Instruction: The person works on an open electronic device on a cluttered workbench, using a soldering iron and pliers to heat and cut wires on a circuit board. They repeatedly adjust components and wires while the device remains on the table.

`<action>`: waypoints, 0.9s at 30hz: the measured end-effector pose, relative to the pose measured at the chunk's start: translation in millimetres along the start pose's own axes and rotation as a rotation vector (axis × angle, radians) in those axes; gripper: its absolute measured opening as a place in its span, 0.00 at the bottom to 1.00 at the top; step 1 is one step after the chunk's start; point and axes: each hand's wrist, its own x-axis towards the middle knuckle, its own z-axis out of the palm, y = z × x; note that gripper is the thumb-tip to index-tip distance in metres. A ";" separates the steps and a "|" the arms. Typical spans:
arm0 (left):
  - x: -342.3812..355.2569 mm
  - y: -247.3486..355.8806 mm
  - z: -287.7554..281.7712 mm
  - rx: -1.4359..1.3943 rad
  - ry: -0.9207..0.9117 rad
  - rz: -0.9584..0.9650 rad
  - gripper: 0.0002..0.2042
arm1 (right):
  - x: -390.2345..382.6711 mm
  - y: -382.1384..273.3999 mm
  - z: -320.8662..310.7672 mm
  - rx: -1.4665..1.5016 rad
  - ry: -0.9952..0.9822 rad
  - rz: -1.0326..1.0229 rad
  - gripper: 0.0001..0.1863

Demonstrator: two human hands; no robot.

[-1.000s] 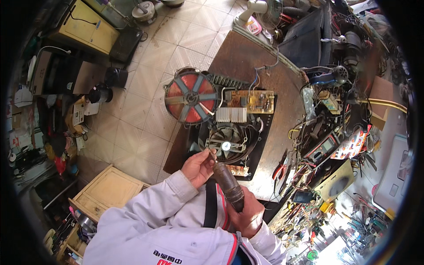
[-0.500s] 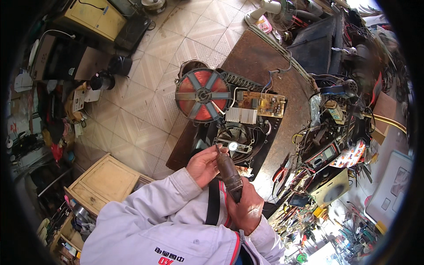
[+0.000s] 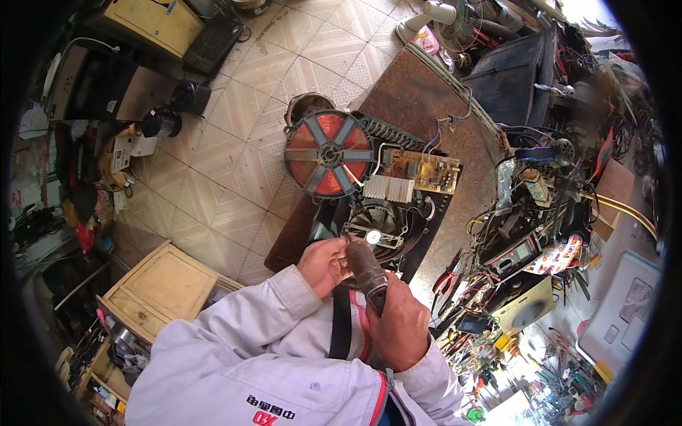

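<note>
Right hand (image 3: 400, 321), lower center of frame: clamped around the rear of the dark cylindrical tool (image 3: 367, 270), front end angled up-left. Left hand (image 3: 325, 265): fingers curled at the tool's front end; can't tell if they grip it. Just above, mid-frame: fan (image 3: 374, 238), heat sink (image 3: 388, 188), circuit board (image 3: 426, 170). Copper coil (image 3: 329, 155) sticks out past the bench's left edge, tiled floor (image 3: 213, 192) beyond. Bench (image 3: 405, 92) strip runs right of the board, up to red-handled pliers (image 3: 447, 280) and multimeter (image 3: 515, 255), right of frame.
</note>
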 end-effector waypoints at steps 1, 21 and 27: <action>-1.0 -1.9 -7.6 0.005 -0.014 -0.019 0.15 | 0.7 1.2 0.0 -0.003 -0.002 -0.010 0.29; -13.4 -0.7 -25.8 0.203 0.055 0.023 0.17 | 8.3 -14.2 -2.0 -0.197 -0.054 -0.062 0.33; -13.9 -1.3 -22.5 0.240 0.059 0.031 0.19 | 12.5 -17.3 -5.0 -0.217 -0.067 -0.072 0.32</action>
